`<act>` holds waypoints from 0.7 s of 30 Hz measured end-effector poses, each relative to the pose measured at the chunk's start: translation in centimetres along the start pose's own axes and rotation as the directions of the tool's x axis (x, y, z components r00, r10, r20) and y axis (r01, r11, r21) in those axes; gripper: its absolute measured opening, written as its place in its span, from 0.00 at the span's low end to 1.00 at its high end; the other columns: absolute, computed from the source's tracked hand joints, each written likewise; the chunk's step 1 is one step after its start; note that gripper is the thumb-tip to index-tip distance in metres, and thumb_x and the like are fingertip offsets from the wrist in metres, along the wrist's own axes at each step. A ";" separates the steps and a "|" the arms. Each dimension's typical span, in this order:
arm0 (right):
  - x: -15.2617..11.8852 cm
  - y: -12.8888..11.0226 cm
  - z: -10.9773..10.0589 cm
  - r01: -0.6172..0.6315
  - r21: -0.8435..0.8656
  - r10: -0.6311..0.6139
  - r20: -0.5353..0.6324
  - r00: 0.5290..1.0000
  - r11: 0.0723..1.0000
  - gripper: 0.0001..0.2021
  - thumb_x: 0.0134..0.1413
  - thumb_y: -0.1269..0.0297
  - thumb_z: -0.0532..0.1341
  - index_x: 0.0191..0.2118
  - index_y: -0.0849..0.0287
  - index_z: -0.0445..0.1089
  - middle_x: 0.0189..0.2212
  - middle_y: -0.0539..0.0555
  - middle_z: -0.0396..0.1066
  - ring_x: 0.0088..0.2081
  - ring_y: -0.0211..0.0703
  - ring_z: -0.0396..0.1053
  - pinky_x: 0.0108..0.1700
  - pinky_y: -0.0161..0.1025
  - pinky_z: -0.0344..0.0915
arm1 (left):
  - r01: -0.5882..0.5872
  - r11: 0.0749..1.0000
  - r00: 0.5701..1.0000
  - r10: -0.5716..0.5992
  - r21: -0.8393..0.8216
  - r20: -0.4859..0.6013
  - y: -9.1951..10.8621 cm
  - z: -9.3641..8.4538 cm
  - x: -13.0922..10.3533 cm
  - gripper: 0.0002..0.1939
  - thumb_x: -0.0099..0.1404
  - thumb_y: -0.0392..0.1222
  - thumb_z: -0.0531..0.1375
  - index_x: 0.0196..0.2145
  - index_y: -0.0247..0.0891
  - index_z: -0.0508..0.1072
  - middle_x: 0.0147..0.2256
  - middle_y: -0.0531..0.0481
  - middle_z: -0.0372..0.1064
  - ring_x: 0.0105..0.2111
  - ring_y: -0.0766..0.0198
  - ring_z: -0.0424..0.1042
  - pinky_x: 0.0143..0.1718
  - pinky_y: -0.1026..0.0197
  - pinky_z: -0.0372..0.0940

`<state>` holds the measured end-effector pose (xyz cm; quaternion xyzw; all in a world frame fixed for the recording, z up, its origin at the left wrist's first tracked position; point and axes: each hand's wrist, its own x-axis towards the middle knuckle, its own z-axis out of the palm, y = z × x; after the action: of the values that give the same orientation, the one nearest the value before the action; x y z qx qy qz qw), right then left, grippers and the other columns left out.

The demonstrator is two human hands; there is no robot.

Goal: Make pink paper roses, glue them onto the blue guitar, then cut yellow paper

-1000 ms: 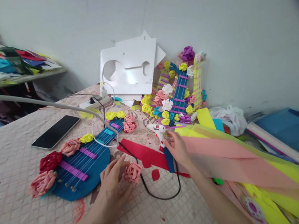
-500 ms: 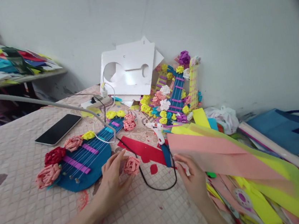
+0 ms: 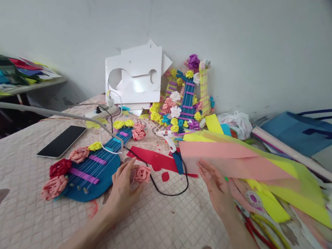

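Head view: my left hand (image 3: 122, 187) cups the pink paper rose (image 3: 142, 174) loosely against the blue guitar (image 3: 95, 176) to steady it (right hand (image 3: 217, 184) flat, fingers spread, on the pink sheet (image 3: 226, 159)).

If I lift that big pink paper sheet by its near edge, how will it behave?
The big pink paper sheet looks thin, so it would probably droop and feel light. Lying loose on the yellow sheets by the right hand, it may slide.

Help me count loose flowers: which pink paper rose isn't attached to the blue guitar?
The pink rose at the left hand's fingertips, lying on the bedcover; the others sit on the blue guitar.
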<state>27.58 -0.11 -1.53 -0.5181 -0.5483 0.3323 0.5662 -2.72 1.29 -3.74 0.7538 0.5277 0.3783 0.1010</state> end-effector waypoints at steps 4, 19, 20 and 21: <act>-0.7 0.2 -0.3 -0.042 -0.216 0.006 -0.163 0.987 0.975 0.14 0.52 0.51 0.62 0.34 0.57 0.67 0.23 0.49 0.68 0.25 0.39 0.67 0.30 0.37 0.65 | -0.013 1.000 1.000 0.013 0.003 -0.021 0.2 0.0 0.1 0.33 0.63 0.43 0.57 0.62 0.40 0.47 0.49 0.42 0.68 0.56 0.48 0.58 0.52 0.45 0.55; 0.7 -1.3 -0.2 0.233 -0.597 -0.341 -0.072 0.937 0.767 0.10 0.59 0.58 0.54 0.38 0.58 0.68 0.34 0.57 0.69 0.37 0.48 0.66 0.39 0.43 0.63 | -0.011 0.999 0.999 0.010 -0.030 -0.035 0.4 -0.1 -0.1 0.34 0.63 0.43 0.58 0.62 0.41 0.46 0.49 0.43 0.68 0.55 0.49 0.58 0.52 0.45 0.56; 1.1 -1.6 1.0 0.265 -0.586 -0.316 0.017 0.949 0.765 0.10 0.59 0.59 0.53 0.37 0.57 0.68 0.33 0.56 0.69 0.35 0.46 0.66 0.37 0.41 0.64 | -0.017 0.999 0.999 0.016 -0.032 -0.032 0.4 -0.1 -0.1 0.34 0.63 0.43 0.58 0.62 0.41 0.46 0.49 0.43 0.68 0.56 0.49 0.58 0.52 0.45 0.56; 1.6 -1.9 2.4 0.292 -0.575 -0.297 0.088 0.951 0.765 0.09 0.59 0.60 0.54 0.35 0.56 0.69 0.32 0.55 0.69 0.34 0.45 0.66 0.36 0.39 0.64 | -0.022 0.999 0.999 0.021 -0.032 -0.028 0.4 -0.1 -0.2 0.34 0.63 0.43 0.58 0.62 0.41 0.46 0.49 0.43 0.67 0.56 0.50 0.58 0.52 0.45 0.55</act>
<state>25.19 1.49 0.36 -0.5749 -0.6954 0.0541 0.4278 -2.58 0.94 -3.55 0.7525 0.5148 0.3980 0.1017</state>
